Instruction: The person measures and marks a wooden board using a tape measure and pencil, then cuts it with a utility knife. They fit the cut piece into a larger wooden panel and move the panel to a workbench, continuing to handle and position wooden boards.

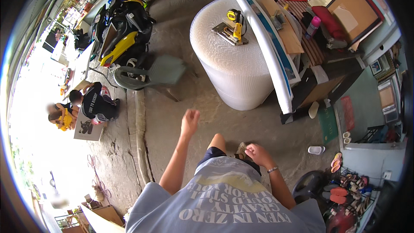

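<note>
My left hand [190, 121] hangs in the air over the concrete floor, its fingers loosely curled with nothing visible in them. Beside my right thigh is my right hand [258, 154], also curled and showing nothing in its grip; a bracelet circles that wrist. Ahead of both hands, apart from them, stands a large roll of bubble wrap [235, 75]. On its top lie a yellow tape measure [233, 15] and a metal tool with a yellow handle, apparently a staple gun [228, 33]. A long white tube-like strip [266, 45] rests along the roll's right side, against a blue-faced panel [272, 39].
Left of the roll are a grey-green plastic chair [161, 72] and a black and yellow motorcycle [123, 34]. Two people sit low at the far left, one in a black shirt [100, 101]. A dark bench [321, 87] borders the right; slippers [316, 149] and a shoe rack [351, 196] lie nearer.
</note>
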The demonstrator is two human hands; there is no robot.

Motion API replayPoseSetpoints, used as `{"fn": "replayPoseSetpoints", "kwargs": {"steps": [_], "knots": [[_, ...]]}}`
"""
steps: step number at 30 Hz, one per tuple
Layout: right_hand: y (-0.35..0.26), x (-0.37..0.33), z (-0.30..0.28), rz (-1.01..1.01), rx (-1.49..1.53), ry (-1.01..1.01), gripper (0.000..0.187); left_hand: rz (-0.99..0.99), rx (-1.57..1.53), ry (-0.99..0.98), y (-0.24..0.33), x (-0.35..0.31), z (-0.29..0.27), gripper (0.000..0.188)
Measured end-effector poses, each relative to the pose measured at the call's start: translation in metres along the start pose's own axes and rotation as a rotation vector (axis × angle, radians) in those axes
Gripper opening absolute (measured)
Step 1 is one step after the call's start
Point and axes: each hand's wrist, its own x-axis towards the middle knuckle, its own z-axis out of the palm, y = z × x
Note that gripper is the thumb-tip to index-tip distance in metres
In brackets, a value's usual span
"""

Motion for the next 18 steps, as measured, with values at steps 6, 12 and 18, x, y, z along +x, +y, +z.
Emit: {"fn": "replayPoseSetpoints", "kwargs": {"steps": [6, 12, 18], "knots": [[-0.207, 0.115, -0.171, -0.359, -0.047, 0.143, 0.029, 0.23, -0.462, -0.043, 0.112, 0.164, 0.016, 0.021], [-0.262, 0.353, -0.26, -0.463, -0.413, 0.568, 0.038, 0.385, -0.374, -0.005, 0.172, 0.316, 0.045, 0.021], [-0.226, 0.508, -0.277, -0.178, -0.696, 0.433, 0.06, 0.34, -0.034, -0.118, 0.222, 0.413, 0.099, 0.036]]}}
